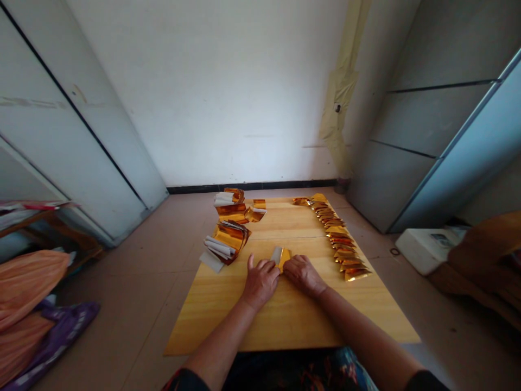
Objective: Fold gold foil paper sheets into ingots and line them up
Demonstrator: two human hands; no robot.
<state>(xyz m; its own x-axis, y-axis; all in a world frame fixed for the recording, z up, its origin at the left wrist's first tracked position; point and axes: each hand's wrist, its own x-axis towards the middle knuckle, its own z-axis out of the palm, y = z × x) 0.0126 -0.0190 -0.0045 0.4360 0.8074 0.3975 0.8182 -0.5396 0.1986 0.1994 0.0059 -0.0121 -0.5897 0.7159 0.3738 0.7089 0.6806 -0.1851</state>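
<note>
A small sheet of gold foil paper, partly folded so its grey-white back shows on the left, lies on the wooden table between my hands. My left hand presses the sheet's left side, fingers together and thumb raised. On the other side, my right hand has its fingers curled over the gold edge. Both hands hide the near part of the sheet. Folded gold pieces stand in a long row along the table's right side.
Stacks of gold paper lie at the table's left, with more sheets behind. A grey cabinet stands at right, near a white box. Orange and purple bags lie on the left. A white wall rises beyond.
</note>
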